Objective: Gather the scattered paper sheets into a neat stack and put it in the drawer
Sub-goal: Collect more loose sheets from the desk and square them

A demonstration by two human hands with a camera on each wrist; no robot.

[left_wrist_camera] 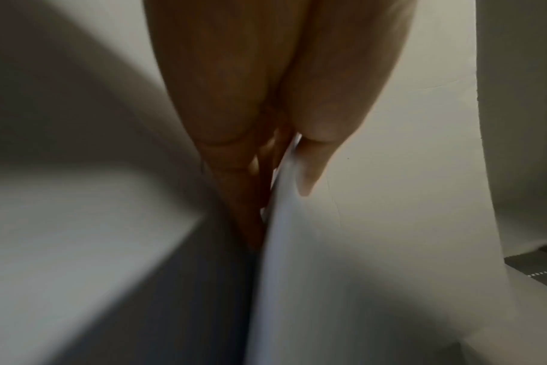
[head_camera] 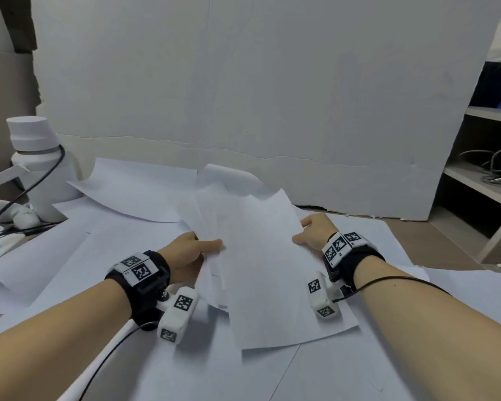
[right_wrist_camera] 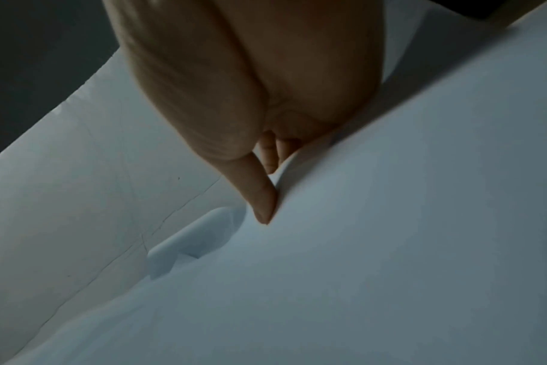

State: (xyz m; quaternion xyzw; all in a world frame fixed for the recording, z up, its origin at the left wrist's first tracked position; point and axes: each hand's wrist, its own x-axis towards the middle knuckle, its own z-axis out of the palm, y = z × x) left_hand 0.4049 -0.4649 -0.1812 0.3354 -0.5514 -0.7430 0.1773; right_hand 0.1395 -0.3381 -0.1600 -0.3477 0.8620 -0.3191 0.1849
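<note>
A loose bundle of white paper sheets (head_camera: 258,250) hangs tilted above the desk between my two hands. My left hand (head_camera: 191,250) pinches its left edge, thumb on top and fingers underneath; the left wrist view shows the sheet edge (left_wrist_camera: 281,197) clamped between thumb and fingers. My right hand (head_camera: 313,230) grips the right edge, with the thumb (right_wrist_camera: 259,195) pressed on the top sheet (right_wrist_camera: 391,222). More white sheets (head_camera: 133,192) lie scattered flat on the desk under and around the bundle. No drawer is in view.
A white bottle (head_camera: 38,166) with a black cable (head_camera: 26,186) across it stands at the left. A large white board (head_camera: 258,96) closes the back of the desk. Shelves (head_camera: 483,180) with cables are at the right.
</note>
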